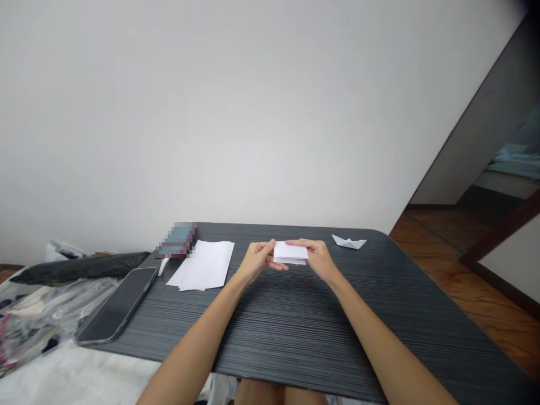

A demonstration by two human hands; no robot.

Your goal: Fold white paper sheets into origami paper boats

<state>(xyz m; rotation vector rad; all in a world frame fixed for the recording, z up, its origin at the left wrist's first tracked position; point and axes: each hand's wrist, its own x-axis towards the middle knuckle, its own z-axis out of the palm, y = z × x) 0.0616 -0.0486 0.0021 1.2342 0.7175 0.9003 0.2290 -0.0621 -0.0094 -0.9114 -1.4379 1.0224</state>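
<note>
My two hands hold a small folded white paper (291,252) just above the dark striped table (295,326). My left hand (258,261) pinches the paper's left edge with closed fingers. My right hand (316,257) grips its right side, fingers laid over the top edge. A finished white paper boat (349,242) lies to the right near the table's far edge. A stack of white paper sheets (203,264) lies on the table to the left of my hands.
A black phone (118,305) lies face up at the table's left edge. A blurred small box (176,241) sits behind the sheets, a white pen (162,266) beside it. Clutter and a dark umbrella (80,268) lie at left. White wall behind, wooden floor (464,264) at right.
</note>
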